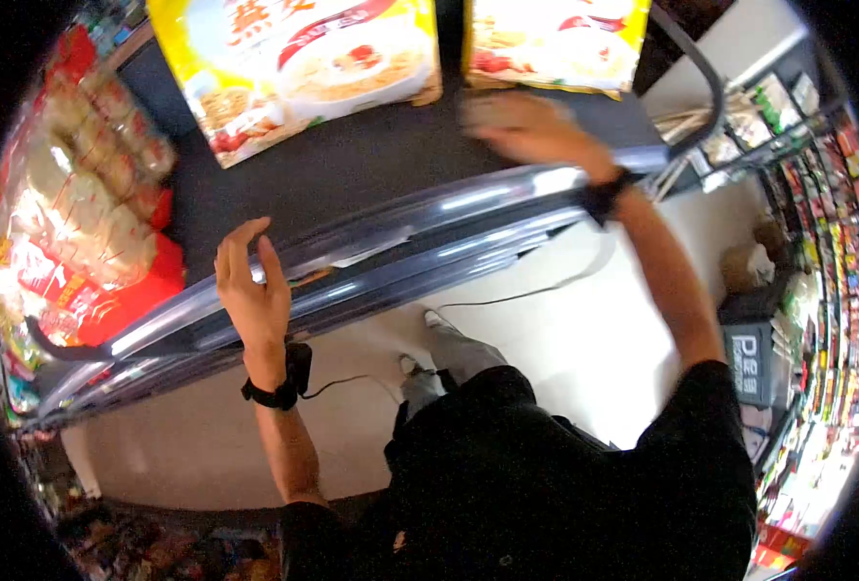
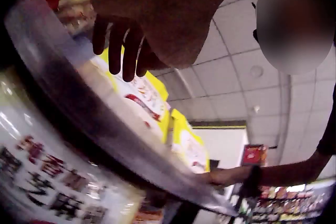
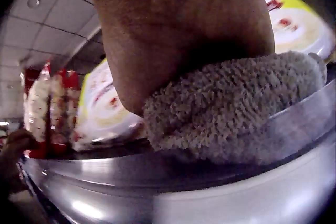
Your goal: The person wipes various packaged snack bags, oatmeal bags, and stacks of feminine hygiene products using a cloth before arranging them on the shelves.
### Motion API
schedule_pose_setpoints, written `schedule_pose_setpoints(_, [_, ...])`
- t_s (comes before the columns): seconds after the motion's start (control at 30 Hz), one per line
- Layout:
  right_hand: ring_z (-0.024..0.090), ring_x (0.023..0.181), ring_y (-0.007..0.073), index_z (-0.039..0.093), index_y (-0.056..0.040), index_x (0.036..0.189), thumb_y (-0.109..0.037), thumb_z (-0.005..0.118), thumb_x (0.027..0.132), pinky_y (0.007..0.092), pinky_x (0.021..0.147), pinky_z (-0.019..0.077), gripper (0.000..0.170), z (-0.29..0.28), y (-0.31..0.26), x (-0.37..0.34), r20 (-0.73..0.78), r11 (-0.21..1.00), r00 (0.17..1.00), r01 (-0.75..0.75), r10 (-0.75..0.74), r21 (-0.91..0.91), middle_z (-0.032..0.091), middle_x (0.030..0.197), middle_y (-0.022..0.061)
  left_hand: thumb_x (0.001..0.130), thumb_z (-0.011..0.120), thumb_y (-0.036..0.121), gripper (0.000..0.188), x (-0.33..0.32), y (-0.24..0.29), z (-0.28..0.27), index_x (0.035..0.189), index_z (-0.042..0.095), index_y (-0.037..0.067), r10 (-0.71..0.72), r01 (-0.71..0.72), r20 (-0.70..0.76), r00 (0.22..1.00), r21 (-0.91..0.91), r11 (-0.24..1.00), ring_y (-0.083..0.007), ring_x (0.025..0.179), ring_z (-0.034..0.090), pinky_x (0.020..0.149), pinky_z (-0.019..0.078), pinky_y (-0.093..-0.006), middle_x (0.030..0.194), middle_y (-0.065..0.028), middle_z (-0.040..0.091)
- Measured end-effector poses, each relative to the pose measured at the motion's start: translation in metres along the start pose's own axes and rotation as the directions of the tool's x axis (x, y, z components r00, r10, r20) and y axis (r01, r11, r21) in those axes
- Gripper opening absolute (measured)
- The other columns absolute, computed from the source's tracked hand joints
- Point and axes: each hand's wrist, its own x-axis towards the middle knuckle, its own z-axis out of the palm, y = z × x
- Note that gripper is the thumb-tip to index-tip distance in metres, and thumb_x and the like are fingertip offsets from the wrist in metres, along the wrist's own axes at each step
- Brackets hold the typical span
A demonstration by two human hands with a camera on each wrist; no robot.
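Note:
My right hand (image 1: 531, 131), blurred in the head view, is over the dark shelf (image 1: 323, 179) close behind its clear front rail (image 1: 449, 203). It grips a grey, fuzzy cloth (image 3: 236, 103), bunched under the palm and against the rail in the right wrist view; the fingertips are hidden there. My left hand (image 1: 255, 290) is held at the rail further left, with relaxed fingers and nothing in them. Behind the hands stand two yellow-and-white oatmeal bags, a left one (image 1: 323, 87) and a right one (image 1: 555, 44).
Clear bags with red bottoms (image 1: 91, 213) fill the left end of the shelf. A white package with dark lettering (image 2: 52, 182) sits below the rail. A black bar (image 1: 705, 73) bounds the shelf at right. Stocked shelves (image 1: 827, 242) line the right side; a cable (image 1: 517, 293) hangs over the floor.

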Motion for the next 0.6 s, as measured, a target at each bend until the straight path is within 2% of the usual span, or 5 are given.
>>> schedule_pose_setpoints(0.07, [0.053, 0.128, 0.031, 0.062, -0.0101, 0.127, -0.029, 0.052, 0.1, 0.0382, 0.109, 0.0422, 0.035, -0.016, 0.09, -0.043, 0.035, 0.965, 0.983, 0.186, -0.182, -0.188, 0.058, 0.137, 0.0125, 0.094, 0.057, 0.002, 0.012, -0.012, -0.036, -0.017, 0.103, 0.065, 0.002, -0.002, 0.013, -0.049, 0.999, 0.23, 0.973, -0.0303, 0.097, 0.064, 0.088, 0.0482, -0.0403, 0.103, -0.0113, 0.069])
schedule_pose_setpoints(0.1, [0.049, 0.132, 0.0332, 0.059, -0.0081, 0.132, -0.03, 0.057, 0.098, 0.04, 0.11, 0.0405, 0.041, -0.028, 0.107, -0.054, 0.135, 0.978, 0.99, 0.064, -0.037, -0.197, 0.054, 0.14, 0.0163, 0.095, 0.057, 0.004, 0.013, -0.018, -0.054, -0.029, 0.105, 0.065, 0.002, -0.05, 0.064, -0.064, 0.997, 0.246, 0.967, -0.0296, 0.096, 0.064, 0.089, 0.0471, -0.0406, 0.104, -0.0116, 0.069])
schedule_pose_setpoints(0.13, [0.049, 0.132, 0.0335, 0.055, -0.0082, 0.136, -0.03, 0.063, 0.094, 0.043, 0.109, 0.0401, 0.048, -0.033, 0.101, -0.052, 0.108, 0.9, 0.895, -0.435, 0.433, 0.003, 0.054, 0.14, 0.0172, 0.095, 0.057, 0.004, 0.013, -0.025, -0.064, -0.041, 0.105, 0.065, 0.002, -0.06, 0.079, -0.071, 0.996, 0.307, 0.948, -0.0296, 0.096, 0.064, 0.089, 0.0471, -0.0406, 0.104, -0.0116, 0.069])
schedule_pose_setpoints(0.2, [0.051, 0.129, 0.0346, 0.052, -0.0086, 0.138, -0.031, 0.067, 0.09, 0.0424, 0.107, 0.0405, 0.055, -0.026, 0.107, -0.05, 0.056, 0.982, 0.981, -0.186, 0.184, 0.025, 0.054, 0.139, 0.0181, 0.095, 0.056, 0.005, 0.013, -0.037, -0.074, -0.062, 0.105, 0.064, 0.002, -0.068, 0.138, -0.194, 0.979, 0.379, 0.915, -0.0297, 0.097, 0.063, 0.088, 0.0478, -0.0405, 0.105, -0.0115, 0.069])
schedule_pose_setpoints(0.6, [0.044, 0.136, 0.035, 0.049, -0.0148, 0.142, -0.029, 0.07, 0.088, 0.0496, 0.112, 0.0299, 0.06, 0.01, -0.062, 0.055, 0.298, 0.987, 0.946, 0.086, -0.125, 0.138, 0.045, 0.149, 0.013, 0.094, 0.059, 0.006, 0.025, -0.057, -0.108, -0.129, 0.117, 0.061, -0.001, -0.223, 0.288, -0.188, 0.956, 0.487, 0.825, -0.0345, 0.113, 0.059, 0.097, 0.0465, -0.0433, 0.119, -0.0183, 0.062])
